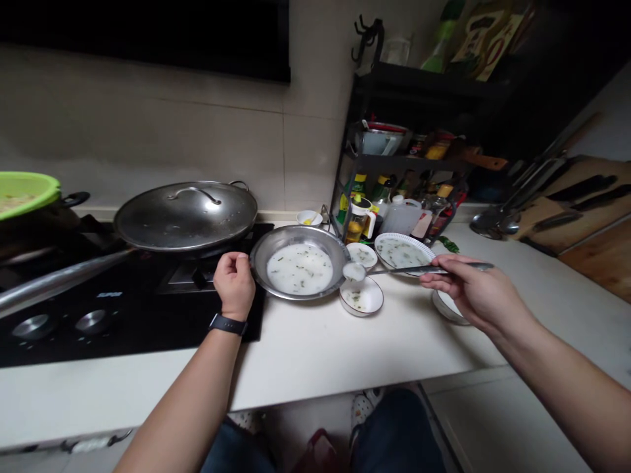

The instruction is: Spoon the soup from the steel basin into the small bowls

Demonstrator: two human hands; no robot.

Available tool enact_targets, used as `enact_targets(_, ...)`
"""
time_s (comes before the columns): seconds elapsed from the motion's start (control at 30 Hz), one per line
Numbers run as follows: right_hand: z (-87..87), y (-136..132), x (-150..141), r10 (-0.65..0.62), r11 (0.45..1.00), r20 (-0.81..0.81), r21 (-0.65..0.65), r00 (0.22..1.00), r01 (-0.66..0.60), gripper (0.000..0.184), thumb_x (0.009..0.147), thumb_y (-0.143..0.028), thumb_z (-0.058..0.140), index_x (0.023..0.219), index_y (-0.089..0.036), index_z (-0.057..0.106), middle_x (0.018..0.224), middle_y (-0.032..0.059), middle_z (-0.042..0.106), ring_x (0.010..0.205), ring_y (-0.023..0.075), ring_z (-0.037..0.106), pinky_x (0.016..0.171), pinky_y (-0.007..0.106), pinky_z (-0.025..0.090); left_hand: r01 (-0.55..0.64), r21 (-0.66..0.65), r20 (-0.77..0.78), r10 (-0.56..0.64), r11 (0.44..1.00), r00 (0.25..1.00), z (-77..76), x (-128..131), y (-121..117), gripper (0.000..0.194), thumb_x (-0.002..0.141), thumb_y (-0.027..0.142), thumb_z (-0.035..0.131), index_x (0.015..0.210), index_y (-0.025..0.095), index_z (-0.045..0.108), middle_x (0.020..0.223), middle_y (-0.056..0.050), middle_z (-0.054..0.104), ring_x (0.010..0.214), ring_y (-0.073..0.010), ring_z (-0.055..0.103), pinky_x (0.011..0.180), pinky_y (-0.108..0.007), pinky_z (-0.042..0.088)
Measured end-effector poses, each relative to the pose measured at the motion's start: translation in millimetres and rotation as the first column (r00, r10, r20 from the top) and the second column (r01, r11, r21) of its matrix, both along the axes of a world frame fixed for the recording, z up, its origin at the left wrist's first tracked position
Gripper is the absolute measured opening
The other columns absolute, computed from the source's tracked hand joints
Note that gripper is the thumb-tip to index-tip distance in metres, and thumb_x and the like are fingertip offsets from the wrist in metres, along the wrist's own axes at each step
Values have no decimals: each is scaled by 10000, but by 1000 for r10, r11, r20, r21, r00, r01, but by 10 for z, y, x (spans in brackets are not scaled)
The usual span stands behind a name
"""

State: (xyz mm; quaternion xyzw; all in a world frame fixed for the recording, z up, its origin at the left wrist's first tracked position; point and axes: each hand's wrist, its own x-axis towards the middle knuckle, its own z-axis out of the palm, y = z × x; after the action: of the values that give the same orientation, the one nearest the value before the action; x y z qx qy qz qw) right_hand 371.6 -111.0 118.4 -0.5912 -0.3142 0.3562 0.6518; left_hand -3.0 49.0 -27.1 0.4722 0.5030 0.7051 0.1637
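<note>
My left hand (234, 281) is closed at the left rim of a wide metal basin (261, 279), pinching its edge. White soup (300, 266) with green bits fills the lower part of the basin. In my right hand (461, 279) is the handle of a metal ladle (401, 270), its scoop full of the same soup. The scoop hangs over the far edge of a small white bowl (362, 309) with a dark rim, which holds a little soup. Behind it stand another small bowl of soup (361, 255) and a ribbed white dish of soup (401, 253).
A lidded wok (187, 217) sits on the black gas stove (148, 315), its long handle reaching left. A green basket (29, 190) is at far left. Bottles (399, 217) crowd a dark rack (424, 82). Another bowl (448, 309) is partly under my right hand. Knives (582, 187) stand at right.
</note>
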Motion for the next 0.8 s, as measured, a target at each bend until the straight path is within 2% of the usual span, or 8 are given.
enact_targets(0.2,-224,-165,133,1,992,62,-130,998,7,107,788,-205,783,787,-159,686,650,86,734,597,207,759,573,262,653,-15,-26,-9,14,1000,1000,24,2,-12,203,915,365,579,827,186,617,684,20,591,621,-124,553,629,-250,454)
enact_targets(0.33,-405,-275,114,139,984,348,-150,927,-91,303,825,-466,773,846,-177,685,707,97,761,649,218,765,670,311,656,-10,-17,4,10,1000,1000,31,6,-15,194,911,354,582,818,187,615,677,21,587,617,-125,548,630,-251,455)
enact_targets(0.4,-454,-368,90,212,977,600,-116,771,-178,321,894,-510,685,864,-191,701,760,101,772,716,218,769,733,324,647,-3,-9,6,3,1000,1000,31,8,-15,195,911,356,584,818,187,612,673,24,583,614,-124,544,628,-250,455)
enact_targets(0.47,-470,-480,72,250,939,822,-77,511,-335,228,938,-414,635,905,-213,736,868,107,788,828,226,772,790,333,636,2,-6,-2,-2,1000,1000,27,8,-12,199,915,358,579,818,187,609,676,25,579,615,-121,542,629,-247,456)
enact_targets(0.53,-459,-595,65,225,857,946,-79,233,-509,139,909,-269,653,979,-246,771,980,103,797,912,231,769,819,329,631,6,-6,-11,-6,1000,1000,21,5,-8,200,920,359,574,820,187,603,678,27,575,618,-119,543,636,-245,461)
enact_targets(0.6,-428,-683,58,152,791,986,-82,64,-607,259,852,-165,689,1069,-275,778,1037,94,800,935,233,771,821,320,633,7,-4,-12,-7,1000,1000,16,4,-6,198,922,356,571,821,188,601,678,26,574,625,-120,548,641,-243,464)
enact_targets(0.67,-386,-707,30,86,786,995,-37,50,-617,338,823,-117,704,1106,-289,774,1050,88,801,931,237,772,816,320,634,12,-2,-9,-12,1000,1000,14,4,-10,197,922,358,571,824,190,601,683,25,576,629,-121,552,639,-242,463)
enact_targets(0.8,-299,-462,-157,61,864,960,87,274,-496,214,862,-172,666,1006,-280,781,1003,97,787,949,260,748,851,379,616,27,-12,-10,-27,1000,1000,23,17,-29,204,924,367,570,827,190,598,692,20,581,632,-122,552,626,-239,450)
